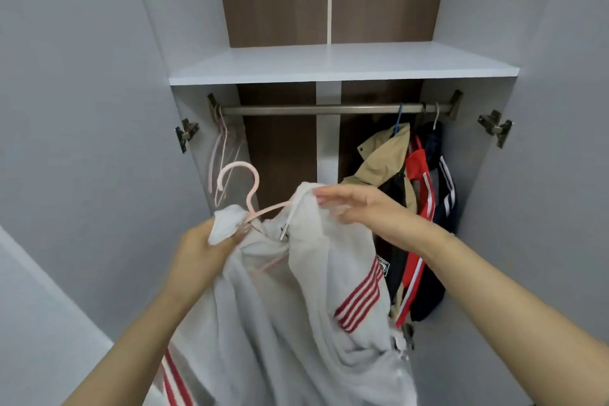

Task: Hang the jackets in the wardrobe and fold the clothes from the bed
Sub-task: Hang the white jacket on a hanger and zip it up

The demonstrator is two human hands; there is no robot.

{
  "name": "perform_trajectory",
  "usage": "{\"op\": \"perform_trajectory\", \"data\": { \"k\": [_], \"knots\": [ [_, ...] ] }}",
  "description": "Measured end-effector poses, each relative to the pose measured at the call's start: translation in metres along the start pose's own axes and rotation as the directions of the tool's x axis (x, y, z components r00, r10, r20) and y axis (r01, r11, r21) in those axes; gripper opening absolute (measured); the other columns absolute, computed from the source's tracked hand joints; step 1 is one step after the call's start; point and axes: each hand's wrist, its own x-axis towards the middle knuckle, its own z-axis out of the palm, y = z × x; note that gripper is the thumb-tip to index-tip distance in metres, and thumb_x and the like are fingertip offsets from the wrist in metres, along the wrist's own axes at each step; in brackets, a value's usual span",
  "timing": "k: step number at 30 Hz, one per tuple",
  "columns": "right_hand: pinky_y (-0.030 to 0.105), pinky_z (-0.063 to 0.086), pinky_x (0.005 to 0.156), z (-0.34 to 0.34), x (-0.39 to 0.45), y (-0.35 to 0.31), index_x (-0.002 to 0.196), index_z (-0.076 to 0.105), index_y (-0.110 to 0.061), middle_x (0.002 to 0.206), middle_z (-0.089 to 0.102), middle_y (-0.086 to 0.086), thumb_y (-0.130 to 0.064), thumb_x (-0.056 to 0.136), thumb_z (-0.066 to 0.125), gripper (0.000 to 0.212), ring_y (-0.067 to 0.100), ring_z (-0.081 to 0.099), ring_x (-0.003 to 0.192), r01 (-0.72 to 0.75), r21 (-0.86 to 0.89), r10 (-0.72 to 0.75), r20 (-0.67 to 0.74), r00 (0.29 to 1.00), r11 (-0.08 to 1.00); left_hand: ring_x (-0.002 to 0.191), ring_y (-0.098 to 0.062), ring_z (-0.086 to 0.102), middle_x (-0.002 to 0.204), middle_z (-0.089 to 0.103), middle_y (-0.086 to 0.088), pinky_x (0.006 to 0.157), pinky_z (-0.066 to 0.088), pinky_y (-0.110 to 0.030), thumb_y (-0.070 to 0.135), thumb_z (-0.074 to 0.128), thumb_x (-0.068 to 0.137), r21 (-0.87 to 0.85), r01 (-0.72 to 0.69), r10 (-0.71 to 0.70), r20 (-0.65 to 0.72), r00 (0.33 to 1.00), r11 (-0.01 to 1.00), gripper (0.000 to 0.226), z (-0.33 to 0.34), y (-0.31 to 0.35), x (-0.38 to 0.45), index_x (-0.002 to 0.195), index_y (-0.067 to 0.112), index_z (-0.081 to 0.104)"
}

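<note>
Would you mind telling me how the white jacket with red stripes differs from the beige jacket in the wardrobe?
The white jacket with red stripes is off the metal rail, on a pink plastic hanger whose hook is free; the beige jacket hangs from the rail on a blue hanger. The left hand grips the white jacket's collar and the right hand rests on its shoulder; nothing touches the beige one. Both are on hangers.

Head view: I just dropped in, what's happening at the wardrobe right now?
A person is fitting a white jacket with red stripes onto a pink hanger in front of the open wardrobe. The left hand grips the collar by the hanger's neck; the right hand rests on the fabric over the hanger's other end. It is not yet on the rail, where a beige jacket, a red one and a navy one hang at the right, spare hangers at the left.
</note>
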Motion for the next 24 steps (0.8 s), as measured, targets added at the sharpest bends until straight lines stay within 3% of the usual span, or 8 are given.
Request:
{"op": "perform_trajectory", "data": {
  "k": [2, 4, 7, 10, 14, 17, 21, 24],
  "knots": [
    [0.022, 0.031, 0.108, -0.005, 0.004, 0.012, 0.125, 0.063, -0.015, 0.121, 0.053, 0.001, 0.005, 0.084, 0.056, 0.046, 0.016, 0.047, 0.119, 0.025, -0.601, -0.287, -0.344, 0.894, 0.799, 0.072, 0.009, 0.063, 0.079, 0.071, 0.023, 0.059, 0.042, -0.004, 0.032, 0.071, 0.086, -0.071, -0.059, 0.063, 0.054, 0.997, 0.996, 0.005, -0.002, 0.013, 0.004, 0.083, 0.036, 0.071],
    [0.029, 0.033, 0.105, -0.01, 0.008, 0.026, 0.122, 0.058, -0.016, 0.119, 0.05, -0.001, -0.009, 0.086, 0.064, 0.037, 0.016, 0.044, 0.116, 0.022, -0.754, -0.451, -0.369, 0.813, 0.657, 0.066, 0.008, 0.06, 0.078, 0.07, 0.019, 0.058, 0.042, -0.005, 0.031, 0.071, 0.085, -0.087, -0.092, 0.1, 0.088, 0.991, 0.992, 0.01, -0.002, 0.021, 0.01, 0.077, 0.035, 0.071],
    [0.03, 0.041, 0.099, -0.017, 0.008, 0.038, 0.131, 0.047, -0.024, 0.128, 0.052, -0.008, -0.033, 0.089, 0.067, 0.047, 0.01, 0.047, 0.117, 0.057, -0.655, -0.384, -0.369, 0.846, 0.754, 0.066, 0.008, 0.059, 0.078, 0.07, 0.019, 0.058, 0.042, -0.005, 0.033, 0.071, 0.085, -0.107, -0.13, 0.143, 0.129, 0.981, 0.986, 0.015, -0.005, 0.033, 0.018, 0.076, 0.045, 0.071],
    [0.029, 0.046, 0.09, -0.02, 0.009, 0.043, 0.124, 0.057, -0.022, 0.121, 0.062, -0.004, -0.045, 0.09, 0.061, 0.041, 0.011, 0.055, 0.109, 0.065, -0.677, -0.366, -0.312, 0.877, 0.733, 0.07, 0.008, 0.063, 0.078, 0.071, 0.021, 0.06, 0.043, -0.004, 0.041, 0.071, 0.08, -0.118, -0.153, 0.172, 0.172, 0.97, 0.981, 0.008, -0.006, 0.041, 0.024, 0.076, 0.049, 0.071],
    [0.02, 0.044, 0.07, -0.021, 0.017, 0.031, 0.098, 0.062, -0.033, 0.093, 0.06, -0.025, -0.046, 0.093, 0.054, 0.016, 0.001, 0.058, 0.084, 0.159, -0.655, -0.525, -0.411, 0.745, 0.739, 0.097, -0.007, 0.065, 0.104, 0.071, 0.015, 0.087, 0.05, -0.025, 0.044, 0.067, 0.085, 0.023, -0.21, 0.207, 0.085, 0.975, 0.977, 0.024, -0.002, 0.047, 0.046, 0.107, 0.035, 0.07],
    [0.021, 0.046, 0.066, -0.037, 0.03, 0.009, 0.097, 0.06, -0.039, 0.092, 0.062, -0.021, -0.049, 0.094, 0.051, 0.013, 0.002, 0.06, 0.081, 0.121, -0.658, -0.572, -0.531, 0.625, 0.743, 0.111, -0.02, 0.058, 0.12, 0.063, 0.0, 0.1, 0.045, -0.043, 0.047, 0.053, 0.093, 0.152, -0.236, 0.219, 0.117, 0.969, 0.96, 0.045, -0.003, 0.056, 0.077, 0.128, 0.018, 0.059],
    [0.032, 0.049, 0.071, -0.069, 0.043, -0.023, 0.096, 0.06, -0.04, 0.084, 0.067, -0.016, -0.05, 0.09, 0.053, 0.013, 0.005, 0.062, 0.08, 0.066, -0.607, -0.566, -0.691, 0.45, 0.792, 0.117, -0.025, 0.053, 0.121, 0.06, -0.003, 0.105, 0.036, -0.045, 0.036, 0.044, 0.1, 0.281, -0.385, 0.376, 0.088, 0.922, 0.879, 0.039, -0.011, 0.073, 0.126, 0.132, 0.014, 0.053],
    [0.031, 0.046, 0.065, -0.096, 0.055, -0.051, 0.091, 0.061, -0.043, 0.077, 0.065, -0.019, -0.056, 0.087, 0.051, 0.017, 0.003, 0.06, 0.073, 0.045, -0.591, -0.553, -0.722, 0.415, 0.805, 0.104, -0.023, 0.049, 0.103, 0.053, -0.001, 0.105, 0.03, -0.042, 0.053, 0.035, 0.095, 0.432, -0.444, 0.491, 0.003, 0.871, 0.785, 0.051, -0.006, 0.093, 0.155, 0.112, 0.008, 0.054]
  ]
}}
